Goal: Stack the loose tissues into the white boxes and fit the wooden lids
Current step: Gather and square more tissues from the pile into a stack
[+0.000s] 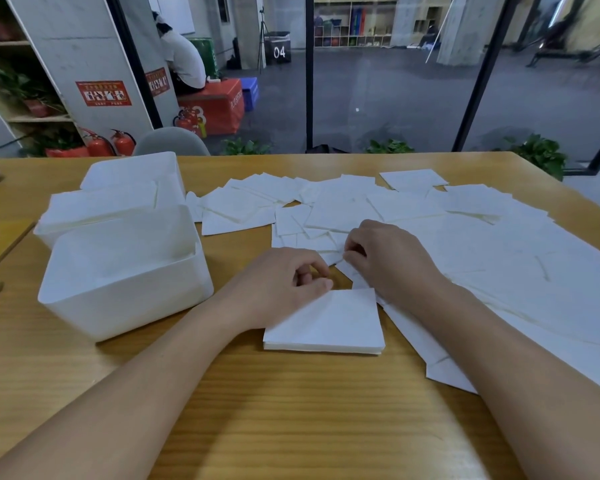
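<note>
White tissues (465,237), white boxes (125,292), honey-brown wood-grain table (257,410), pale wooden lids (0,244)

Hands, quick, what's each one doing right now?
Left hand: fingers curled, thumb resting on the small tissue stack.
Right hand: pinching a loose tissue at its edge.

Bright, even light; soft shadows; wide-angle bending (edges); slightly soft.
</note>
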The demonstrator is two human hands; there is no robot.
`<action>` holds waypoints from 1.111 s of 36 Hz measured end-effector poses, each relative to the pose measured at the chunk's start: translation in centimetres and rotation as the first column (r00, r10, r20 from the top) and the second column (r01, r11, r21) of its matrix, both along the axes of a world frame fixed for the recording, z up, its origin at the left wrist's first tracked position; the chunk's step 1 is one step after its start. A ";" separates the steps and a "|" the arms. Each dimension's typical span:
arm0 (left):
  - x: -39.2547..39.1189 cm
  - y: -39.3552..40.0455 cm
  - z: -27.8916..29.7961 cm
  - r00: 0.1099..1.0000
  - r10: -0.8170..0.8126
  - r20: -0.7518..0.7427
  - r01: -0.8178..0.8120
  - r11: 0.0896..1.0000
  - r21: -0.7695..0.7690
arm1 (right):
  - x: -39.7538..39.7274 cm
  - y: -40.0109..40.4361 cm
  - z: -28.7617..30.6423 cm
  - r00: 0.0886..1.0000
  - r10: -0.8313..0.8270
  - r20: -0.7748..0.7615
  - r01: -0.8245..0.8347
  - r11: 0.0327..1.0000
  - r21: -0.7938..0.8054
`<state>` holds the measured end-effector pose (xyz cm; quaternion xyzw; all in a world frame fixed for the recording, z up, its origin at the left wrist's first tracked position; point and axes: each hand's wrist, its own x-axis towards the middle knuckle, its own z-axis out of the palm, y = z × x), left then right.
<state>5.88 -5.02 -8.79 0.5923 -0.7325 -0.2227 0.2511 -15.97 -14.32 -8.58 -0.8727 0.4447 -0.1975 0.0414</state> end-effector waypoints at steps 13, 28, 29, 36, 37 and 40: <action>-0.4 -0.1 -0.2 0.993 0.033 -0.110 -0.046 0.993 -0.112 | -1.7 0.3 1.4 0.950 -0.001 0.312 -0.065 0.977 0.203; -1.0 0.2 1.6 0.764 0.024 -0.645 -0.092 0.993 -0.071 | -1.2 2.8 3.1 0.701 0.101 0.706 -0.509 0.765 0.395; -0.8 0.2 1.6 0.753 0.044 -0.657 -0.116 0.991 -0.067 | -1.3 2.7 3.2 0.672 0.087 0.736 -0.529 0.752 0.394; -0.1 -0.3 1.5 0.695 0.102 -0.711 -0.188 0.981 -0.044 | -1.6 2.5 3.0 0.803 0.159 0.575 -0.316 0.931 0.184; -0.1 -0.2 1.6 0.689 0.088 -0.719 -0.167 0.985 -0.039 | -1.6 2.8 3.0 0.840 0.196 0.506 -0.304 0.942 0.141; -0.3 0.0 2.0 0.692 0.005 -0.722 -0.093 0.992 -0.083 | -1.1 3.6 2.9 0.841 0.286 0.460 -0.384 0.914 0.134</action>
